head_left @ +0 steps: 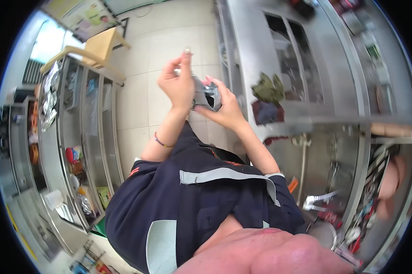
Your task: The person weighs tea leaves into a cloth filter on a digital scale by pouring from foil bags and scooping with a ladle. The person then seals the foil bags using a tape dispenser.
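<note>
Steel counter (250,50) on R side of view w/ crumpled olive-grn cloth (267,87) by a dk cloth (266,112), tiled flr (137,93) in ctr, wooden chair (100,45) upper L, & metal shelving (106,150) on L w/ crinkled foil (50,98) on top.

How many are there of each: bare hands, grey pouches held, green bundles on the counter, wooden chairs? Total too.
Hands: 2 (left hand, right hand)
Grey pouch: 1
Green bundle: 1
Wooden chair: 1
Total: 5
</note>
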Demonstrator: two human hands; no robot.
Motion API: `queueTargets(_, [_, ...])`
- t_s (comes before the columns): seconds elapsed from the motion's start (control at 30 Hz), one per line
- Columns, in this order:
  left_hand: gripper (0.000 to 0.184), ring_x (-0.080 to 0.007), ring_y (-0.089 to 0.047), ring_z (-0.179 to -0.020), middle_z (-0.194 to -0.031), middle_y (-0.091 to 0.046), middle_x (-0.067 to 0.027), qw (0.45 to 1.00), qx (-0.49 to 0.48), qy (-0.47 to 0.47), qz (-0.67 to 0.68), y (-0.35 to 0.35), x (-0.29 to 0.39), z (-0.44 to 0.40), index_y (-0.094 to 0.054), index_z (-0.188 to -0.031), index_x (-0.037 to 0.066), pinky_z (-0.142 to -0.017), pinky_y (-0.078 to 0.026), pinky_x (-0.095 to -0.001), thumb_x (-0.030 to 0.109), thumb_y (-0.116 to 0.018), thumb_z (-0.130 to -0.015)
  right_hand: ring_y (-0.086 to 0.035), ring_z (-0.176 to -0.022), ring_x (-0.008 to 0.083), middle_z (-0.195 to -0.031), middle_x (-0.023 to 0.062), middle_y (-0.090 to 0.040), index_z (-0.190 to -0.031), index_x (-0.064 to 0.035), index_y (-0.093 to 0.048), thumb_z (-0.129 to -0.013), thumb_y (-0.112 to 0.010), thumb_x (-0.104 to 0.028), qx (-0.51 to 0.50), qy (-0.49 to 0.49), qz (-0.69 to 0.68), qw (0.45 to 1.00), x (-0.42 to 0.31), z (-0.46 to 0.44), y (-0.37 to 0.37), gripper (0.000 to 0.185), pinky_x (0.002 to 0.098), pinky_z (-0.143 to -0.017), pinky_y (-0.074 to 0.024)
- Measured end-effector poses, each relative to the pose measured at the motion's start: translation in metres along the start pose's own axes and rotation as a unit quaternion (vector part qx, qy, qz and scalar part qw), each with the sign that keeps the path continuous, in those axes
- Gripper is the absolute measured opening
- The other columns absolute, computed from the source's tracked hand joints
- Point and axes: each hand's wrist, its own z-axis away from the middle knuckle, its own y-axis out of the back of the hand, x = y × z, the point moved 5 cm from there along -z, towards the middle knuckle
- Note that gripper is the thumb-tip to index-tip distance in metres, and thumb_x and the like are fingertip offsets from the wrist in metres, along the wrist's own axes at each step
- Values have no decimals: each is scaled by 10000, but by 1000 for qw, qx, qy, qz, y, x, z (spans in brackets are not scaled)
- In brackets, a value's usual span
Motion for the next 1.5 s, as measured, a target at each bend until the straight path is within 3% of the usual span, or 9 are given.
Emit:
queueTargets(0.27, [828,-188,-487,-1090,-1341,-415,-139,965,-245,82,-37,22,-95,-176,-394,-1350,35,-905,-430,-322,236,-835,-679,-546,-714,46,-786,-20,-625,-913,-33,-613,-853,-710,-184,60,-98,-230,966,60,-205,-85,188,220,-643,-440])
queueTargets(0.47, [284,-65,-556,-912,-991,-644,-8,904,-358,219,77,49,-165,-283,-592,-1126,21,-813,-467,-262,83,-664,-859,-551,-837,49,-947,-9,-621,-1111,-29,-592,-874,-629,-52,-126,-151,-373,907,79,-342,-168,242,223,-736,-445])
queueTargets(0.7, [337,-109,-554,-1023,-1087,-612,-31,850,-418,283,153,26,-294,-383,-599,-1142,64,-882,-443,-265,-1,-607,-812,-577,-1104,218,-1165,159,-633,-933,-17,-689,-801,-489,118,-307,-104,-375,868,149,-472,-212,276,334,-948,-437])
queueTargets(0.77, [498,-143,-530,-1113,-1214,-552,-58,829,-321,360,283,15,-330,-410,-503,-1247,84,-948,-421,-287,22,-637,-771,-592,-1085,229,-1155,166,-640,-905,-11,-710,-781,-464,139,-299,-29,-278,912,171,-519,-223,313,323,-930,-450])
queueTargets(0.83, [599,-185,-484,-1212,-1315,-493,-91,790,-338,350,372,2,-344,-456,-443,-1301,84,-984,-416,-326,453,-577,-848,-594,-1088,244,-1191,184,-620,-884,0,-718,-723,-404,163,-334,-61,-216,915,184,-581,-237,389,325,-930,-450])
queueTargets(0.97, [895,-212,-570,-1121,-1270,-556,-136,784,-210,556,179,-6,-388,-481,-476,-1304,51,-901,-482,-353,784,-411,-796,-606,-1078,269,-1208,177,-612,-922,-25,-729,-661,-415,163,-409,55,-109,904,189,-654,-287,450,317,-904,-462])
queueTargets(1.17, [390,-130,-618,-970,-1060,-644,-52,880,0,421,219,57,-379,-507,-541,-1182,35,-816,-520,-298,178,-693,-852,-543,-1175,311,-1360,187,-485,-1044,-39,-691,-652,-497,99,-696,203,-76,685,118,-706,-379,459,351,-928,-454])
queueTargets(1.3, [339,-110,-604,-956,-1052,-644,-47,951,173,229,114,113,-334,-508,-546,-1151,27,-819,-498,-276,133,-683,-859,-454,-1256,305,-1507,196,-217,-1370,-104,-463,-780,-652,-108,-715,-211,-310,590,112,-711,-444,620,379,-974,-407])
queueTargets(1.5, [266,-98,-594,-930,-1017,-646,-28,954,262,141,-41,196,-319,-536,-577,-1103,25,-801,-481,-258,114,-669,-870,-616,-1018,193,-1098,157,-657,-1285,-53,-536,-836,-652,-147,-715,124,-133,675,54,-684,-531,473,310,-907,-452])
